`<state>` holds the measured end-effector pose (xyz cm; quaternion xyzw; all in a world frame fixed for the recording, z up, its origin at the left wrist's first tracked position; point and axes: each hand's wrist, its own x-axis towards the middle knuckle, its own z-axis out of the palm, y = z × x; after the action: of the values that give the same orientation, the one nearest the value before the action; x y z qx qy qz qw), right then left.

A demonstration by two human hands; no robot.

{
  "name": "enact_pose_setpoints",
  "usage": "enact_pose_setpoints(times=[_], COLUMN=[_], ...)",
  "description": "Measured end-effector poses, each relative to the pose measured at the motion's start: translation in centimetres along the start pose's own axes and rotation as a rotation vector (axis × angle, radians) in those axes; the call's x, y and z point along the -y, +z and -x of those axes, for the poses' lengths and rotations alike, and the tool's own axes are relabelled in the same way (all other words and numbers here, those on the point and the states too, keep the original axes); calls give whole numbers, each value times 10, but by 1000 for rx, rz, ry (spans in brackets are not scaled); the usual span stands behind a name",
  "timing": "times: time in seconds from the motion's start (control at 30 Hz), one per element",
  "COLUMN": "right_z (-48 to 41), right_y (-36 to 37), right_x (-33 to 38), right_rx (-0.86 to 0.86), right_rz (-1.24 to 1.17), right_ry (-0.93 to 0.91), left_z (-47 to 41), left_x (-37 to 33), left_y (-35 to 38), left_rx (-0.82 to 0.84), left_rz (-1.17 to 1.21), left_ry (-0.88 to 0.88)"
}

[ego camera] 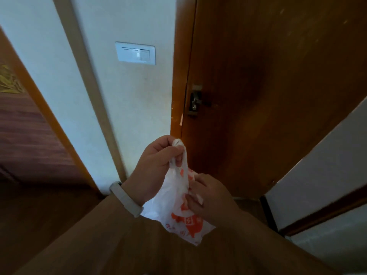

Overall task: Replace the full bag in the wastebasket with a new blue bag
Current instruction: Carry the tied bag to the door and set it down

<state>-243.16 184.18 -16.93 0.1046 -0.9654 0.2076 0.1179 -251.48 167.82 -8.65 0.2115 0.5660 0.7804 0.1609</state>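
Nearest the camera, both bare forearms reach forward and meet around a white plastic bag [174,197] printed with orange figures. Right hand [208,197] sits lower, its fingers [193,202] pinched narrow on the bag's side just below the neck. Left hand [156,165], with a pale wristband [126,198] behind it, is higher, its fingers [172,150] closed tight around the gathered top of the bag, so a twisted loop of plastic stands up above them. Below both sets of fingers the bag hangs free and bulges. Beyond the fingers stands a brown wooden door [268,86] with a metal latch [194,100] at its edge. Left of the door, farther up than the left fingers, a white wall [129,106] carries a light switch [136,53]. At far left a dark patterned cloth [25,132] shows, blurred.
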Motion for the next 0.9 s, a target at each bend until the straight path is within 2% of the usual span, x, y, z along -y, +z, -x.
enact_pose_setpoints(times=[0.2,0.27,0.57,0.7,0.9], right_z=[-87,-109,-194,-228,-277], right_y=[44,59,130,151,188], right_x=[0,-4,-54,-87,-136], right_rx=[38,50,170,224,255], right_rz=[-41,-9,-86,-188,-172], right_ry=[12,-47,-191,-258,-456], left_z=[-48,-60,-112,-141,-186], left_x=[-1,3,38,64,99], left_y=[-69,-88,-154,-166,-176], left_rx=[-15,-37,-270,-396,-620], left_rz=[127,150,169,91,-48], left_ry=[-33,-54,-167,-209,-266])
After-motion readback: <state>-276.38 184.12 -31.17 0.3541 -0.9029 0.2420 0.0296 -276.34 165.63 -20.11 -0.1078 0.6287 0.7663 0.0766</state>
